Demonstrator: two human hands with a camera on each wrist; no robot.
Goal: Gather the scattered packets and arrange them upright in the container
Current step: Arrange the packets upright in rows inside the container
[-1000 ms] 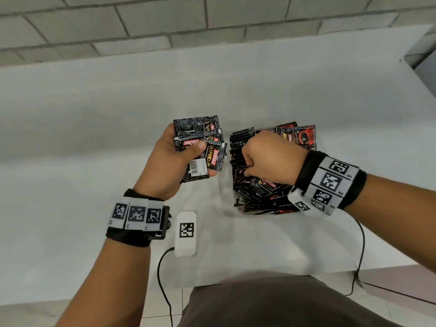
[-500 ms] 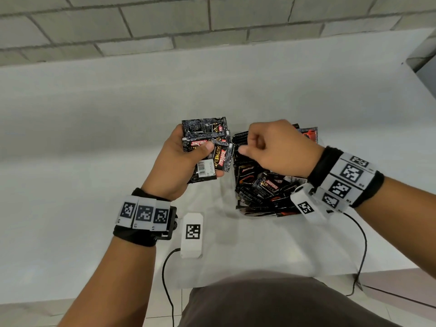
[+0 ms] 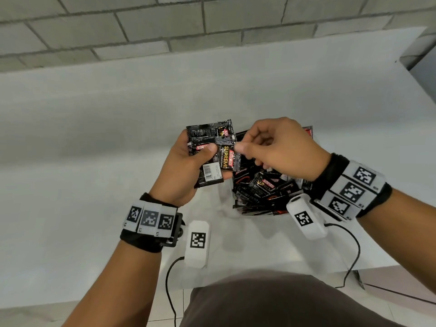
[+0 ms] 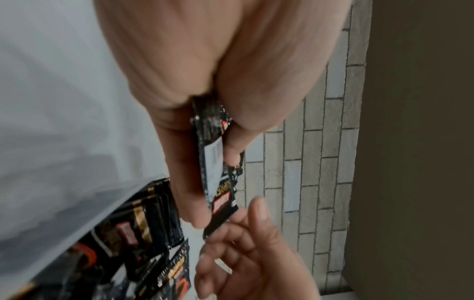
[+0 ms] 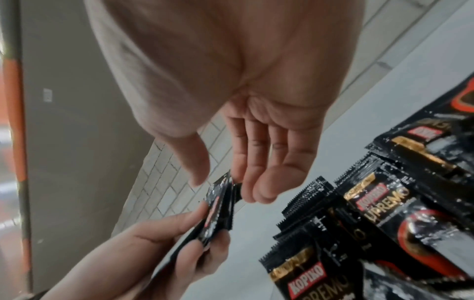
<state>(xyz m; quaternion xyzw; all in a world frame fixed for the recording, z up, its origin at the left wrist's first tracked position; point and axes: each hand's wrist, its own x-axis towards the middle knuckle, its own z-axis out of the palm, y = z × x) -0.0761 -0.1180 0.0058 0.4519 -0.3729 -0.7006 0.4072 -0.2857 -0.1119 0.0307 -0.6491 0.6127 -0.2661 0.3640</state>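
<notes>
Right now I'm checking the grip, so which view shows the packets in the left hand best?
The head view: the packets show flat, fanned under the left hand's thumb. Both wrist views show them only edge-on, with the right hand's fingers reaching toward them.

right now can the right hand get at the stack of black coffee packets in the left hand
Probably yes: the right hand is right beside the stack of black foil coffee packets gripped in the left hand, its fingers at the stack's edge, nothing between.
</notes>
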